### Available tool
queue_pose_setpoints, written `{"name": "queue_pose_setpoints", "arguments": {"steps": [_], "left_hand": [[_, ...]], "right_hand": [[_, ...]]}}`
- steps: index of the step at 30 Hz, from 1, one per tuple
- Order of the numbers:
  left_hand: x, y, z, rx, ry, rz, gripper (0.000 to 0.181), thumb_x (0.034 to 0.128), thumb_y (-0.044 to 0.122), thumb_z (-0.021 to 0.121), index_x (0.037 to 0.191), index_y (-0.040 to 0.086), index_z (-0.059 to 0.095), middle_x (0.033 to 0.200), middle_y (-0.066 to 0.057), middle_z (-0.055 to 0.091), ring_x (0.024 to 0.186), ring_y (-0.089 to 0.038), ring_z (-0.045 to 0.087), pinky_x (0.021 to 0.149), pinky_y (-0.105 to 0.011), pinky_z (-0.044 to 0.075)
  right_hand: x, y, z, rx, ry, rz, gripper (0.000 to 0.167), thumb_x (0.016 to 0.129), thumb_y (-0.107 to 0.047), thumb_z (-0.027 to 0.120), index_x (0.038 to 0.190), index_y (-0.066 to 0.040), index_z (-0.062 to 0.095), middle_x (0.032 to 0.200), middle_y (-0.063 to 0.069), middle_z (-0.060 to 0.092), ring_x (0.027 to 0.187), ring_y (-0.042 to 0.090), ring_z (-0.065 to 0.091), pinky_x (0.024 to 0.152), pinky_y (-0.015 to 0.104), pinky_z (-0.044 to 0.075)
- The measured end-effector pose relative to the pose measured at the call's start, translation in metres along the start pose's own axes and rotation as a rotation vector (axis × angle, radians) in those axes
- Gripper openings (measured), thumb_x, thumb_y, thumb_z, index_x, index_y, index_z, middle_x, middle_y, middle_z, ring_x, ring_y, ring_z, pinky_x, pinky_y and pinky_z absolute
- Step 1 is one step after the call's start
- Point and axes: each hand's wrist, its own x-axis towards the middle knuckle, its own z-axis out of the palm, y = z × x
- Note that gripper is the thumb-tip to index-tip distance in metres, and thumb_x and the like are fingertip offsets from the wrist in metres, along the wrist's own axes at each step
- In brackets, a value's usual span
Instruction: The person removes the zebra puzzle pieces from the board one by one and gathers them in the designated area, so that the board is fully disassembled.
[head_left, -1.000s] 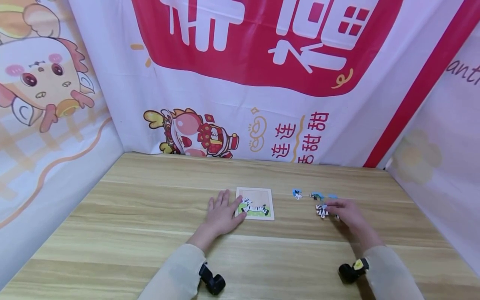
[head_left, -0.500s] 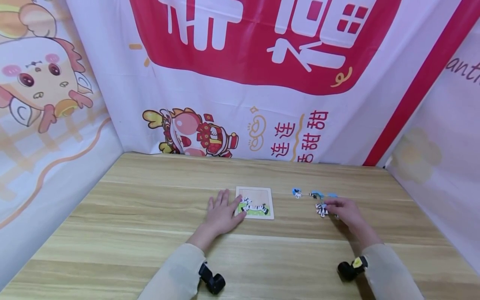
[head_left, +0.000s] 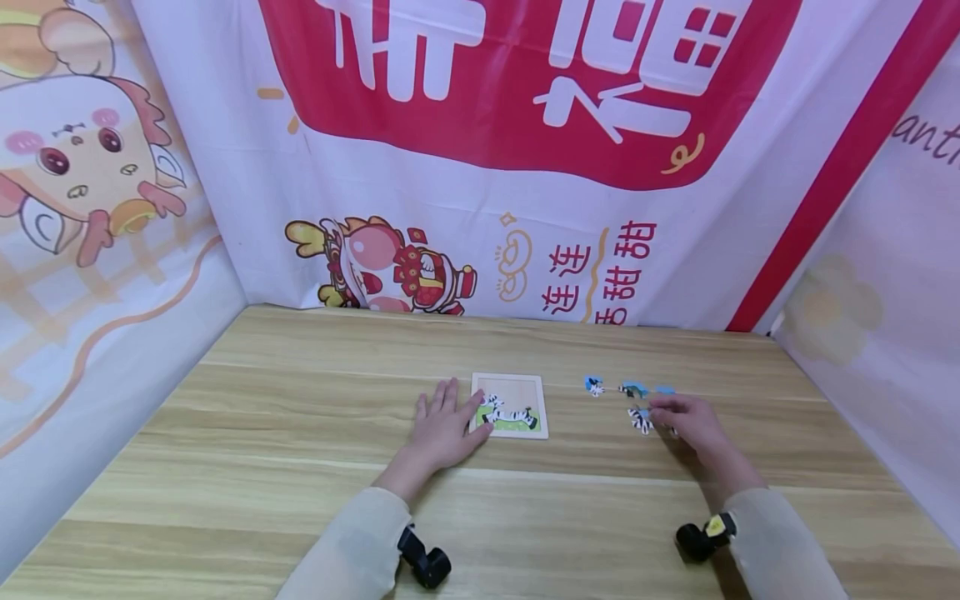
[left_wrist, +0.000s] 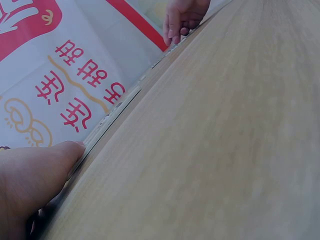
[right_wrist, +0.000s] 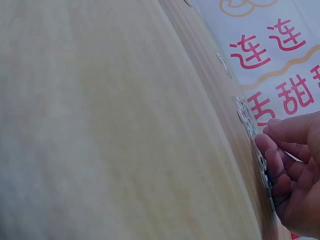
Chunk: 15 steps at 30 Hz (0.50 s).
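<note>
While left hand (head_left: 441, 435) spreads on board (head_left: 520, 389), right hand (head_left: 693, 423) touches piece (head_left: 639, 421), pinch unclear; cloth (head_left: 495, 185): "连连".

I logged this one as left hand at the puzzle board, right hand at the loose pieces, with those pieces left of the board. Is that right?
Not quite: the loose pieces lie to the right of the puzzle board, as the head view shows. The rest is correct: left hand at the board, right hand at the pieces.
</note>
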Motion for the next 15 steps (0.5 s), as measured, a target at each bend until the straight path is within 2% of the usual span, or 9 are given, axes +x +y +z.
{"name": "queue_pose_setpoints", "arguments": {"steps": [8,15], "left_hand": [[0.001,-0.001,0.001,0.001,0.002,0.000,0.062,0.0835,0.059,0.032,0.135,0.025,0.030,0.140,-0.019,0.009,0.127,-0.034,0.000,0.096,-0.053,-0.002],[0.001,-0.002,0.002,-0.002,0.004,0.000,0.062,0.0832,0.059,0.032,0.135,0.025,0.030,0.140,-0.019,0.008,0.127,-0.034,0.000,0.096,-0.053,-0.002]], "right_hand": [[-0.001,-0.005,-0.002,0.000,-0.019,-0.028,0.038,0.084,-0.023,0.056,0.112,0.004,0.053,0.107,0.017,0.052,0.096,0.028,0.045,0.077,0.039,0.036],[-0.002,-0.013,-0.005,0.030,-0.052,0.038,0.042,0.085,-0.030,0.055,0.114,0.000,0.051,0.105,0.014,0.051,0.092,0.026,0.044,0.071,0.035,0.037]]}}
